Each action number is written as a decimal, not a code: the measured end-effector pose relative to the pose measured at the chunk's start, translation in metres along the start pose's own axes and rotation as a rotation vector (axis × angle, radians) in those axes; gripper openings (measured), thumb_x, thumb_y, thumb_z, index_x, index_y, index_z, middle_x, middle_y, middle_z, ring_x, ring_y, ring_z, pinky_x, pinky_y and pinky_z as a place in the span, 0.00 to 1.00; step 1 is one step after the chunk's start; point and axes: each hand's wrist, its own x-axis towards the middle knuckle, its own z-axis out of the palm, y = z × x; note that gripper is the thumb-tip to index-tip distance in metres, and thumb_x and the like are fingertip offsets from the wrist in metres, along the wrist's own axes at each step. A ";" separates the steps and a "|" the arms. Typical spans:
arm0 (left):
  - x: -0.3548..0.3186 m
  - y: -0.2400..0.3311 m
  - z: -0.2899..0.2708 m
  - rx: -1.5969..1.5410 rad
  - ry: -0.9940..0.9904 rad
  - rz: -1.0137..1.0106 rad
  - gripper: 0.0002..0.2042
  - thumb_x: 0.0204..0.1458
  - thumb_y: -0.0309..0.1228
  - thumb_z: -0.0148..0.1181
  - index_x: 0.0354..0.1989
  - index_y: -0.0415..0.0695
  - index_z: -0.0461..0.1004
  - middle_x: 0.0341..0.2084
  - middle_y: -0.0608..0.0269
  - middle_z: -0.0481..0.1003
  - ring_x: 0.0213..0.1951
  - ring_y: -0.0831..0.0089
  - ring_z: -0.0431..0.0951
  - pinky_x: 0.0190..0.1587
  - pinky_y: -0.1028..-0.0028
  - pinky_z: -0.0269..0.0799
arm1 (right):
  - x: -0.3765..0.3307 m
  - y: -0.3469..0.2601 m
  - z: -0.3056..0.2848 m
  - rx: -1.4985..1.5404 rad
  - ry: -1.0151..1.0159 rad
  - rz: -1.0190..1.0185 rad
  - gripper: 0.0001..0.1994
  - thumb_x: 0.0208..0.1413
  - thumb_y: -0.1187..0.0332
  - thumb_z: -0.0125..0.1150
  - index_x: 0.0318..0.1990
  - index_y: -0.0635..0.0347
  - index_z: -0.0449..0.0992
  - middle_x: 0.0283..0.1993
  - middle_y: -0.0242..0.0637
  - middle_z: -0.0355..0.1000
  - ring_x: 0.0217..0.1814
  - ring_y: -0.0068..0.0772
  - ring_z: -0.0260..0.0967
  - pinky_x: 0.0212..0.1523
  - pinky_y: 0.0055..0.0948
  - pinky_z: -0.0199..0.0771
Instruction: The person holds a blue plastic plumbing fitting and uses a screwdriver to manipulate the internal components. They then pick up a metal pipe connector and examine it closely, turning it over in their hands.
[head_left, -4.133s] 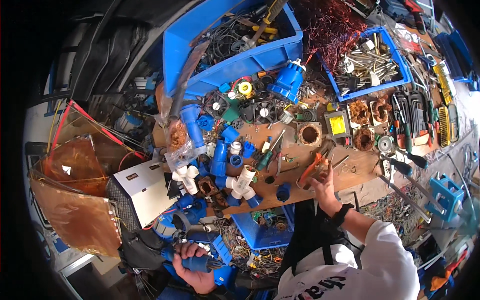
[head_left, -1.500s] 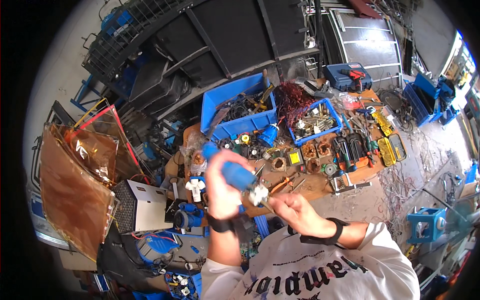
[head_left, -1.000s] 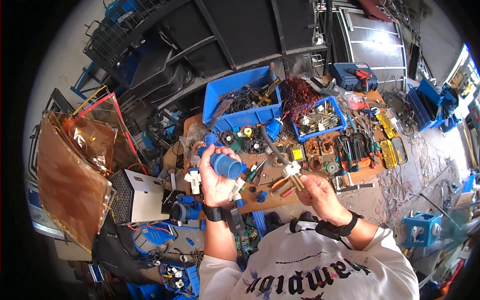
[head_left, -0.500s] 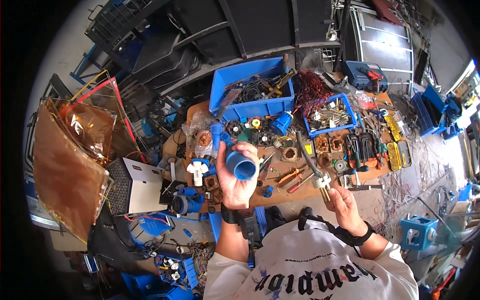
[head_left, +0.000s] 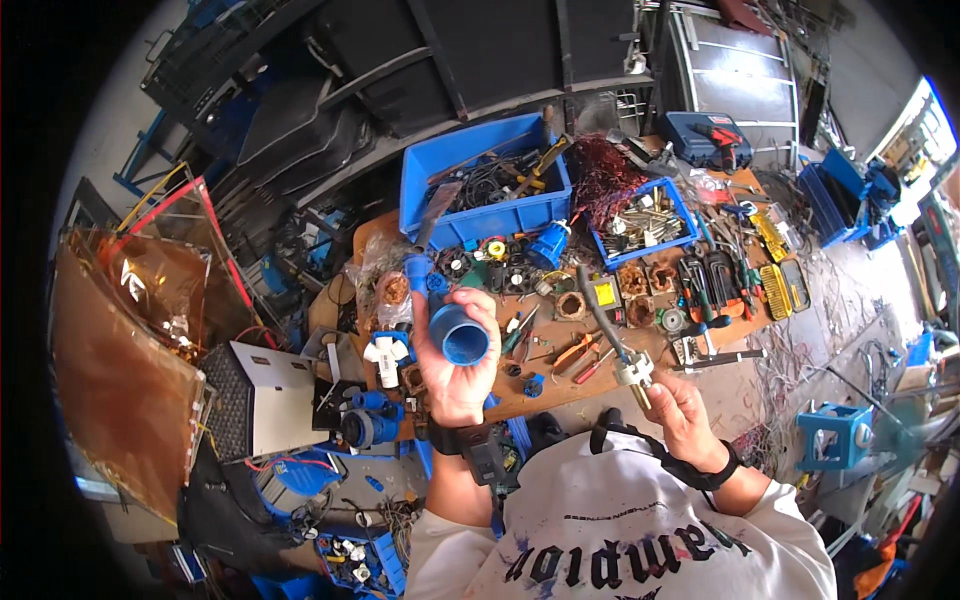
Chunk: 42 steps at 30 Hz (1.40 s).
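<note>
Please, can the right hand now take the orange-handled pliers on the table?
Probably not right away: the right hand is holding a white multi-pin plug. The orange-handled pliers lie uncovered and seem within reach.

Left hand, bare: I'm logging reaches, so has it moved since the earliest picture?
Yes: the left hand has moved up the view, from below the near edge of the brown wooden tabletop to overlapping it.

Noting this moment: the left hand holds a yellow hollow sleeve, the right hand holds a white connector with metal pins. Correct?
Not quite: the hollow sleeve in the left hand is blue, as the head view shows; the right hand holds the white connector.
</note>
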 end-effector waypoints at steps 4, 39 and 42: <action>0.000 0.010 0.004 0.086 0.024 -0.021 0.17 0.54 0.38 0.66 0.36 0.38 0.68 0.34 0.59 0.71 0.42 0.68 0.74 0.47 0.65 0.76 | 0.000 -0.007 0.008 -0.130 0.028 -0.050 0.19 0.68 0.59 0.48 0.26 0.61 0.62 0.21 0.28 0.54 0.22 0.21 0.49 0.23 0.26 0.50; -0.046 0.045 0.017 2.151 -0.487 0.935 0.23 0.43 0.16 0.68 0.49 0.44 0.68 0.50 0.51 0.75 0.63 0.54 0.66 0.64 0.58 0.60 | -0.008 -0.005 0.050 -0.568 0.228 -0.587 0.10 0.61 0.68 0.47 0.33 0.67 0.71 0.28 0.43 0.63 0.26 0.40 0.62 0.27 0.33 0.60; -0.050 0.048 0.019 2.218 -0.627 0.986 0.24 0.42 0.16 0.70 0.48 0.45 0.68 0.51 0.50 0.74 0.63 0.51 0.66 0.63 0.54 0.62 | -0.009 0.001 0.051 -0.589 0.262 -0.548 0.13 0.64 0.65 0.46 0.38 0.68 0.72 0.28 0.40 0.62 0.25 0.35 0.59 0.27 0.31 0.58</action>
